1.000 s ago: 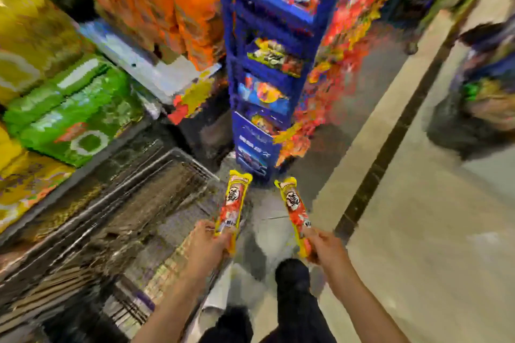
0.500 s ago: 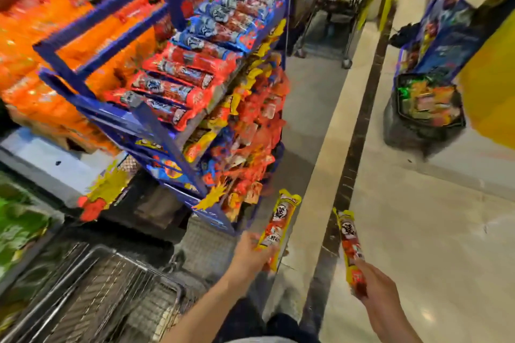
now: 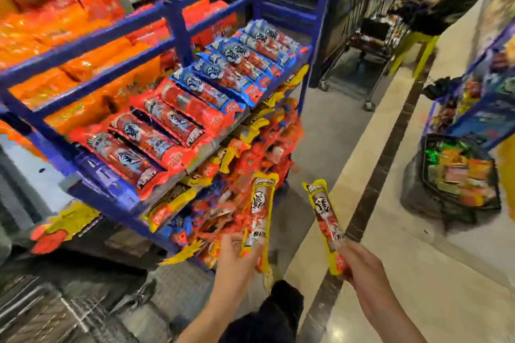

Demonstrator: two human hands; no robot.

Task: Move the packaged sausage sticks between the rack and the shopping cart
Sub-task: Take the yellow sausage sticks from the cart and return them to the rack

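Since a moment earlier the blue rack (image 3: 176,25) had drawn closer, filling the upper left. At lower centre our left hand (image 3: 235,262) gripped one sausage stick (image 3: 259,210), our right hand (image 3: 362,266) a second sausage stick (image 3: 325,218).

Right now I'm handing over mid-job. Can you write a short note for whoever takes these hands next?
Left hand: grips one yellow-edged sausage stick by its lower end, with the top pointing up.
Right hand: grips a second stick the same way.
Position: both sticks are held in the air in front of the blue rack, near its lower tiers. The shopping cart is at lower left.
Done: one stick in each hand.
Left: set both down. This view does not show whether they go to the rack or the cart.
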